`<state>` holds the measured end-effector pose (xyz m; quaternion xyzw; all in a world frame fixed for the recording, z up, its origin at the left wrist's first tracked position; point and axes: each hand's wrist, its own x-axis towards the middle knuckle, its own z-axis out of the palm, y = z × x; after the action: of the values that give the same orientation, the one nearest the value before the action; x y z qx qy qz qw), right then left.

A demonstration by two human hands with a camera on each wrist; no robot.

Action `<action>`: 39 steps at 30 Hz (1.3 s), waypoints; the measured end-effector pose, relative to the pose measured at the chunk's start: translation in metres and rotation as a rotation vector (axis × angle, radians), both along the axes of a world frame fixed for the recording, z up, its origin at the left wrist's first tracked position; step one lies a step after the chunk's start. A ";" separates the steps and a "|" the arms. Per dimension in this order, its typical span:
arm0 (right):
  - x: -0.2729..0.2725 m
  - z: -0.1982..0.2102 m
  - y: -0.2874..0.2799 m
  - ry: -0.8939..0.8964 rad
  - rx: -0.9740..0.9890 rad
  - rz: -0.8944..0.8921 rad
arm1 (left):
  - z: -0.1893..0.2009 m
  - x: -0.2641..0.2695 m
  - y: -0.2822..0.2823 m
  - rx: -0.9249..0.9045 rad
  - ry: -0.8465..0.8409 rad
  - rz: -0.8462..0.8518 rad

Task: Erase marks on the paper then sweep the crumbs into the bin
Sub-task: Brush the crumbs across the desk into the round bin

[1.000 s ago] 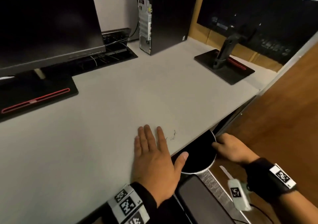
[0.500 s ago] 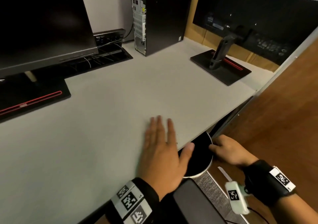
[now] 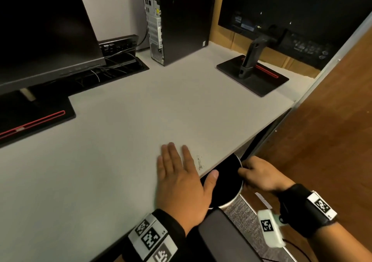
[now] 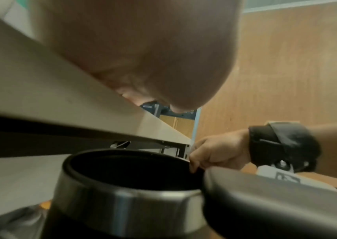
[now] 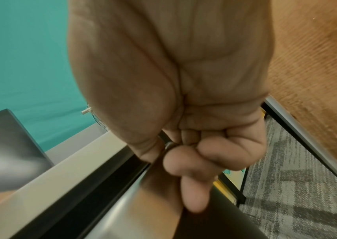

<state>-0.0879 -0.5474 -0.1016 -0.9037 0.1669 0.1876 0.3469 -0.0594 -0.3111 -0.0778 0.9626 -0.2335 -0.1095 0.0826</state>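
Grey desk (image 3: 124, 132) carried a black tower PC (image 3: 177, 20) at its rear. Left of the tower: dark monitor (image 3: 40, 30), cable tray (image 3: 112, 60). Right of it: second monitor (image 3: 291, 9) on a red-striped base (image 3: 259, 80). Brown wood panel (image 3: 332, 140) further right; patterned grey carpet (image 5: 296, 186) below.

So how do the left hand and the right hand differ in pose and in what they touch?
The left hand lies flat with straight fingers on the desk, beside the crumbs; the right hand is curled, pinching the rim of the bin. The left hand is on top of the desk; the right hand is beyond its edge, lower. Both wear black wrist bands with markers.
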 end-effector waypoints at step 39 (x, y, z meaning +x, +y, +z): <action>0.004 0.000 -0.007 -0.088 -0.031 0.059 | -0.006 -0.015 -0.026 -0.287 0.012 -0.578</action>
<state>-0.0839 -0.5543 -0.1014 -0.9209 0.1276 0.1553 0.3340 -0.0745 -0.3369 -0.0839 0.8342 -0.5099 -0.1002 0.1844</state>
